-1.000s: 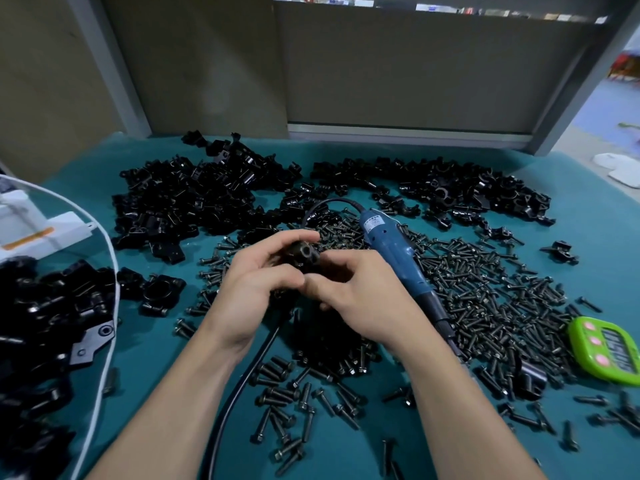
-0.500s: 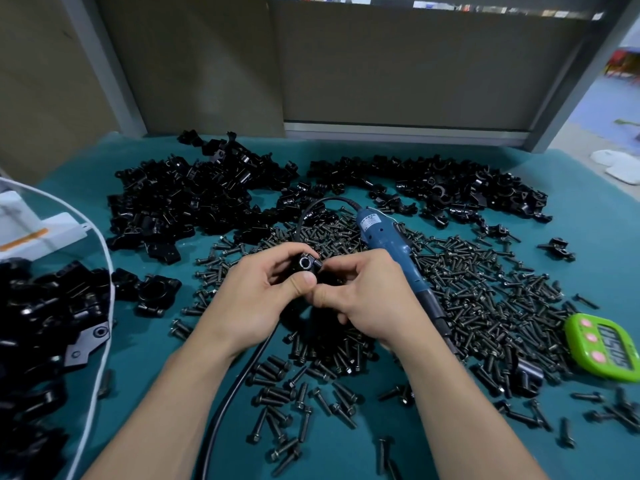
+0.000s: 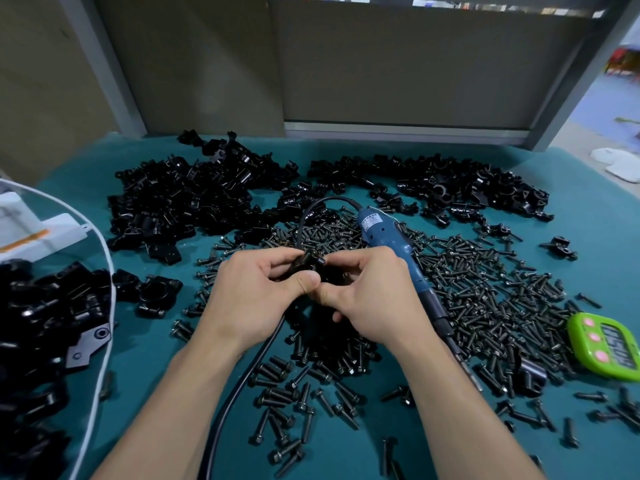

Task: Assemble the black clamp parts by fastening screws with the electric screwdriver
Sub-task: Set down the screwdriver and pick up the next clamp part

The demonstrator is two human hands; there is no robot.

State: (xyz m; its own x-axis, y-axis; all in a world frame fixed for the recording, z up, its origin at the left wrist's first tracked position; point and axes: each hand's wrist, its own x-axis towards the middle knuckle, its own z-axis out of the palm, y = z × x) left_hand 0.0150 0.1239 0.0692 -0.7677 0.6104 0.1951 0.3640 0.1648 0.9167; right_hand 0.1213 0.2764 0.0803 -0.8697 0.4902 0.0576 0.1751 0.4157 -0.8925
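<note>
Both hands meet above the middle of the table around a small black clamp part [image 3: 307, 263]. My left hand [image 3: 258, 296] grips it between thumb and fingers. My right hand [image 3: 369, 296] pinches it from the right, thumb tip against the left thumb. The blue electric screwdriver [image 3: 389, 242] lies on the table behind my right hand, tip pointing toward the near right; its black cable [image 3: 242, 386] loops back and runs under my left forearm. Several black screws [image 3: 485, 289] are spread over the teal table [image 3: 381, 455].
Two heaps of black clamp parts [image 3: 194, 199] lie at the back, the right heap [image 3: 467, 185] beyond the screwdriver. A clear bag [image 3: 52, 323] of black parts sits at the left edge. A green timer [image 3: 609, 344] lies at the right. A wall panel [image 3: 415, 64] closes the back.
The clamp part has been turned between my fingers, and both hands have shifted slightly. The screwdriver has stayed where it lay.
</note>
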